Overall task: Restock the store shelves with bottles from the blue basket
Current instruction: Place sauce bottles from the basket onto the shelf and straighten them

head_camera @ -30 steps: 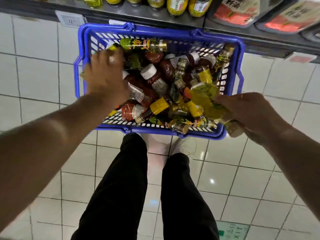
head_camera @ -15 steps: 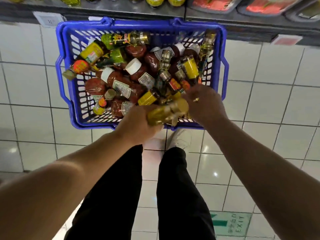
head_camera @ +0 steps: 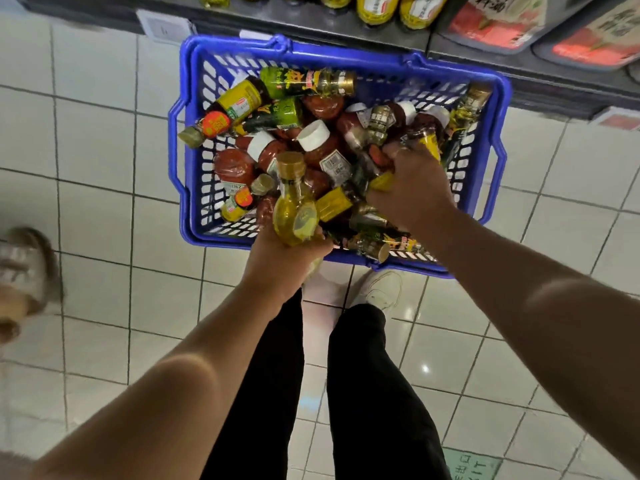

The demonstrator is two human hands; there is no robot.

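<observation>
Blue basket (head_camera: 194, 140), two hands (head_camera: 280, 258) inside.

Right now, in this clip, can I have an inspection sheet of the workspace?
Surface: white tiled floor, basket standing on it.
Job's things: blue plastic basket piled with red sauce bottles and yellow-labelled bottles; yellow oil bottle held upright.
Clutter: nothing seen.
Hands: left hand grips the oil bottle; right hand reaches into the pile, grasp unclear.
Cables: nothing seen.
Surroundings: dark store shelf with yellow bottles; another person's shoe at left.
</observation>
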